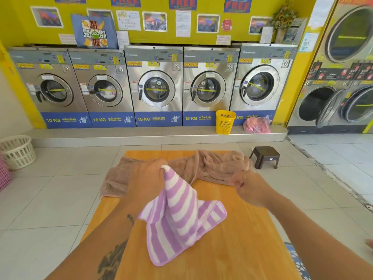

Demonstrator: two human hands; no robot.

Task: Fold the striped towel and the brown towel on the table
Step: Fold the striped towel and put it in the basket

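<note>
Left hand pinches one corner of the striped towel and holds it raised above the orange tabletop, fingers curled round the tip of the cloth. From that corner the purple-and-white towel hangs in a tent shape. Its lower part lies on the tabletop, with one folded-over edge to the right.

Right hand hovers just right of the raised corner, fingers curled, its fingertips at the near edge of the brown towel. Whether they grip the cloth or merely sit in front of it cannot be told. The brown towel lies crumpled and unfolded across the far end of the tabletop, its left part drooping over the left edge. Both forearms reach in from the bottom of the view; the left one bears dark tattoos.

Beyond the tabletop, a small dark stool stands on the tiled floor at the right. A row of five front-loading washers lines the yellow back wall on a raised step. A yellow basket and a pink bundle in clear plastic sit on the step in front of the rightmost machines. A white basket stands on the floor at far left, with a pink basket partly in view beside it. Large dryers fill the right wall, one door open.
</note>
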